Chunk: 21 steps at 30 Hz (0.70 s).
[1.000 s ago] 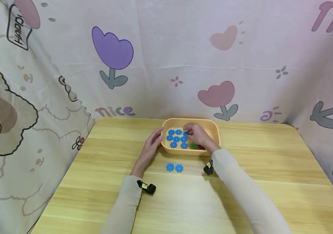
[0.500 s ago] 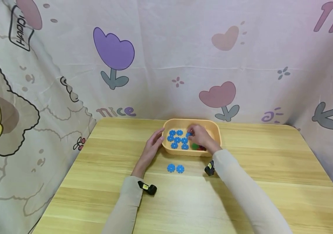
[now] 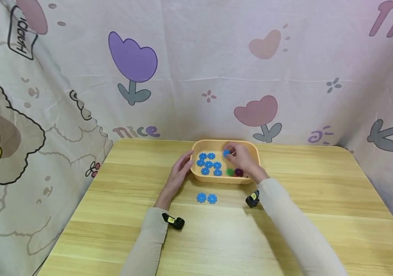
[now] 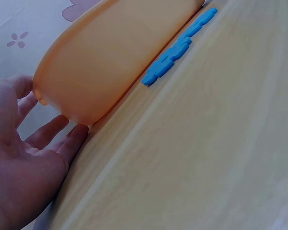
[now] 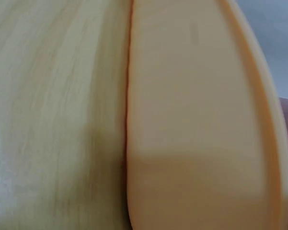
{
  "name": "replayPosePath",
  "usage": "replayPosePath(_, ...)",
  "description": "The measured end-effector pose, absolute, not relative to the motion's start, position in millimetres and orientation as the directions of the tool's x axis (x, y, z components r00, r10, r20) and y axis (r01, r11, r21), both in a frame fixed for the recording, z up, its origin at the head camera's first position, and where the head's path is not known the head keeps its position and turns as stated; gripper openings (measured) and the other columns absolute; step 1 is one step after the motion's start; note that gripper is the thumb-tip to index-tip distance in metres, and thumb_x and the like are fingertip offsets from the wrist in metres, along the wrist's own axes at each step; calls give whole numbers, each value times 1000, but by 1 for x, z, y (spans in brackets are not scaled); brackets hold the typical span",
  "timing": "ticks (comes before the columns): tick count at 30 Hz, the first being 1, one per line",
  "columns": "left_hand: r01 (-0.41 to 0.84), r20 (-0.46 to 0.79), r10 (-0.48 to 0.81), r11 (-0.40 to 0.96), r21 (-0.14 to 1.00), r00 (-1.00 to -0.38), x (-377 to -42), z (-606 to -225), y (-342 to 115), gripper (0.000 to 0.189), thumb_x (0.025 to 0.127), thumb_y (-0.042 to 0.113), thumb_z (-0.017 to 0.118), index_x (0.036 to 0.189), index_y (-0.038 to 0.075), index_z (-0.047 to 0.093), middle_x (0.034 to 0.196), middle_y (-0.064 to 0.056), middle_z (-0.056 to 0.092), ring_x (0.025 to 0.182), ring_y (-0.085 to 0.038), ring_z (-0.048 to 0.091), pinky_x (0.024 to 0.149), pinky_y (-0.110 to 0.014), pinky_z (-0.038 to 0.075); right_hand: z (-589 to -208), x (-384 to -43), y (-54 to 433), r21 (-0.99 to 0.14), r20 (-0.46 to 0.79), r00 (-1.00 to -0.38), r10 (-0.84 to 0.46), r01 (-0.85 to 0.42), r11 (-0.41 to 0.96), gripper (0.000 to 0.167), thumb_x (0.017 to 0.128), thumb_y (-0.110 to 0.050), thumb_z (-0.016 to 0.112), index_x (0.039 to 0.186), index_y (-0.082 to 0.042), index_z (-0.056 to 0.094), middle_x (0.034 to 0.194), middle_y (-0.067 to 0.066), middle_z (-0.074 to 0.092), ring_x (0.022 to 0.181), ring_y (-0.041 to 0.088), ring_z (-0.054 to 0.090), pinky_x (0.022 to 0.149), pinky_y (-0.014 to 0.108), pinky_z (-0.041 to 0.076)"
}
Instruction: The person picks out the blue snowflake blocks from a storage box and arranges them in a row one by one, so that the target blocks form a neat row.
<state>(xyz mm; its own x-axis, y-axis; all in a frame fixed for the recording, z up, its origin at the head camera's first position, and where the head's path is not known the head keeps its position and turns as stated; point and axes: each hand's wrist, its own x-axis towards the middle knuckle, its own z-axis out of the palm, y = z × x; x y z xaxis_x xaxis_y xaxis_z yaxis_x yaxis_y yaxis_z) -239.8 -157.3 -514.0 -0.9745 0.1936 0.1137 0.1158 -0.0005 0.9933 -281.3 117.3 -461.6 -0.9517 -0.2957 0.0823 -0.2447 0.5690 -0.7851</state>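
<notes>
A yellow-orange plastic basket (image 3: 224, 181) stands on the wooden table with several blue notched flower-shaped plastic discs (image 3: 208, 164) in its left half. My right hand (image 3: 242, 158) is over the right part of the basket and pinches a blue notched disc (image 3: 226, 153) between thumb and fingers. In the right wrist view the basket's side wall (image 5: 196, 110) hides most of that hand. My left hand (image 3: 178, 172) touches the basket's left end. In the left wrist view its fairly straight fingers (image 4: 48, 132) rest against the wall and rim.
Two blue discs (image 3: 207, 198) lie side by side on the table in front of the basket. A green disc (image 3: 229, 172) and a dark purple disc (image 3: 239, 172) are inside it, near the front wall. A printed cloth (image 3: 196, 76) hangs behind the table.
My right hand has drawn slightly right and back with a blue disc pinched in its fingers, uncovering the purple disc. My left hand keeps its place at the basket's end.
</notes>
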Motion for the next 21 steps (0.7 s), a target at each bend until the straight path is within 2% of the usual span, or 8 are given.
replayPosePath(7, 133, 128, 190, 14, 991, -973, -240, -515, -158, 42, 110, 28, 51, 152, 24, 49, 159, -11, 42, 144, -28, 43, 113, -40, 43, -451, -271, 122, -772, 153, -957, -248, -272, 575, 29, 98, -2, 66, 126, 0, 67, 105, 15, 70, 94, 28, 68, 80, 38, 60)
replayPosePath(13, 131, 124, 182, 29, 991, -975, -238, -514, -158, 42, 110, 29, 52, 152, 25, 49, 158, -9, 44, 143, -27, 45, 113, -40, 43, -446, -261, 126, -778, 238, -937, -255, -341, 527, 32, 92, 4, 71, 124, 5, 68, 102, 17, 70, 95, 31, 70, 86, 40, 61)
replayPosePath(21, 125, 120, 185, 12, 992, -975, -239, -515, -157, 42, 110, 25, 51, 152, 24, 49, 158, -9, 43, 144, -27, 44, 113, -41, 43, -440, -246, 135, -797, 261, -932, -253, -356, 487, 36, 91, 6, 72, 127, 3, 67, 103, 18, 69, 96, 32, 70, 86, 40, 61)
